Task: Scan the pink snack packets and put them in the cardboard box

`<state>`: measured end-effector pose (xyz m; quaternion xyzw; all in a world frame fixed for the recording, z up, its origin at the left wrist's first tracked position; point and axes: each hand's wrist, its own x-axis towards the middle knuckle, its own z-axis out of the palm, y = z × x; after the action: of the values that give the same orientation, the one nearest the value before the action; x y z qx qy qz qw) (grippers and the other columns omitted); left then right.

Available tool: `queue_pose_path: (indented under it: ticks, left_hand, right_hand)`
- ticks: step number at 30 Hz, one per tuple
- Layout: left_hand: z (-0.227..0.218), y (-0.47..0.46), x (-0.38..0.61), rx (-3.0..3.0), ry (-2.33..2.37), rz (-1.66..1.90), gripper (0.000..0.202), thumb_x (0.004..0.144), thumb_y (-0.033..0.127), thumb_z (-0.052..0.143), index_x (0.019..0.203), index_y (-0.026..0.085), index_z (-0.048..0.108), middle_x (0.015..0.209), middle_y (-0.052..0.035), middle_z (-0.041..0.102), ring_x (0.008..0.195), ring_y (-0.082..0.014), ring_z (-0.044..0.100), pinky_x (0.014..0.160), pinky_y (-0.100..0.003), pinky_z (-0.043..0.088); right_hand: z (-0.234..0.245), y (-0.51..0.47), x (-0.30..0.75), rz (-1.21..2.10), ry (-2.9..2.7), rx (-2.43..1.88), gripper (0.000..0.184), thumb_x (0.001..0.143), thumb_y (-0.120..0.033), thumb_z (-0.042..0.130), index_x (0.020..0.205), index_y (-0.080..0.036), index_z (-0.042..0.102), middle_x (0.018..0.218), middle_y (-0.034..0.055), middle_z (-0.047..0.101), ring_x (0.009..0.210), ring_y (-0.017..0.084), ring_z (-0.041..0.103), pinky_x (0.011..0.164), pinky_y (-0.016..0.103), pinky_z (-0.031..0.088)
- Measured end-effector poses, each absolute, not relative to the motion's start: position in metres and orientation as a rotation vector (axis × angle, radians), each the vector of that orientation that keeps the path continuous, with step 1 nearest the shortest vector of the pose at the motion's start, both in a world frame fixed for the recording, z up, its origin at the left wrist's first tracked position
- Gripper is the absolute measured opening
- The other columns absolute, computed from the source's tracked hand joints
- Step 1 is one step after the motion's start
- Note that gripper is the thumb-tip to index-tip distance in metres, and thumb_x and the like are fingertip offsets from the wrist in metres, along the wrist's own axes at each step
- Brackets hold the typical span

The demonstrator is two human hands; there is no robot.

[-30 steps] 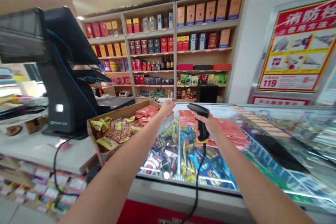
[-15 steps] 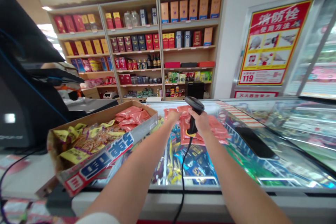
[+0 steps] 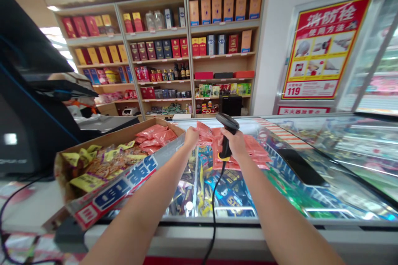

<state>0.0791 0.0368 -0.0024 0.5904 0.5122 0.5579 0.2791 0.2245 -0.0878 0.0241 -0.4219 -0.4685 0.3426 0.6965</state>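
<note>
The shop runs back ahead of me: wooden shelves (image 3: 186,49) of boxed liquor and bottles along the far wall, and a red fire-hydrant poster (image 3: 323,47) on the wall to the right.

Right in front of me, my right hand (image 3: 236,145) is wrapped firmly round the black handle of a barcode scanner (image 3: 226,147). Its head tips up and away from me, and its cord (image 3: 214,203) drops toward the front of the counter. My left hand (image 3: 192,136) is curled closed just beside the corner of a cardboard box (image 3: 124,178), with a pink packet (image 3: 203,130) right against its fingers. I can't tell whether the hand is pinching that packet or only touching it.

What has just changed is that my left hand has shifted leftward, off the pink pile and closer to the box. My right hand and the scanner have barely moved.

Under the scanner, a pile of pink packets (image 3: 248,151) lies on the glass lid of a freezer (image 3: 248,232), with brightly coloured snack bags (image 3: 226,190) showing beneath the glass. The box sits at the freezer's left edge, holding more pink packets and a heap of yellow packets (image 3: 99,165). Farther left stands a black checkout terminal (image 3: 31,132).
</note>
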Motion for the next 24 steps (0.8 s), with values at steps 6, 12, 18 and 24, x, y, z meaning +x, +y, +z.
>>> queue_pose_path:
  ticks: [6,12,18,24]
  left_hand:
    - [0.008,0.000,0.033,1.698,1.391,1.761,0.016,0.080,0.010,0.052,0.071,0.022,0.046,0.065,0.0020,0.052,0.069,-0.0169,0.055,0.075,-0.030,0.045]
    - [0.011,0.003,0.016,1.393,1.328,1.942,0.014,0.086,0.015,0.049,0.074,0.022,0.045,0.072,0.0008,0.054,0.076,-0.0167,0.056,0.078,-0.030,0.043]
    - [0.004,0.014,0.010,1.229,1.268,2.065,0.010,0.090,0.019,0.044,0.080,0.021,0.046,0.078,0.0016,0.055,0.079,-0.0142,0.057,0.078,-0.027,0.043]
    - [-0.002,0.015,0.013,1.254,1.254,2.101,0.009,0.089,0.020,0.047,0.080,0.020,0.047,0.076,0.0017,0.055,0.076,-0.0134,0.055,0.075,-0.027,0.041]
  right_hand:
    - [0.026,-0.097,0.221,0.949,-1.246,-0.870,0.025,0.066,-0.041,0.069,0.069,-0.018,0.060,0.045,0.0004,0.060,0.038,0.016,0.055,0.041,0.026,0.044]
    - [0.030,-0.108,0.219,1.116,-1.537,-0.967,0.028,0.063,-0.040,0.073,0.072,-0.016,0.062,0.052,0.0010,0.063,0.038,0.015,0.057,0.040,0.027,0.044]
    - [0.027,-0.110,0.209,1.163,-1.624,-0.944,0.030,0.064,-0.041,0.074,0.074,-0.017,0.059,0.061,0.0012,0.065,0.039,0.015,0.058,0.041,0.027,0.045]
    - [0.019,-0.104,0.205,1.185,-1.656,-0.963,0.032,0.064,-0.041,0.072,0.077,-0.017,0.057,0.059,-0.0006,0.063,0.040,0.015,0.059,0.041,0.026,0.044]
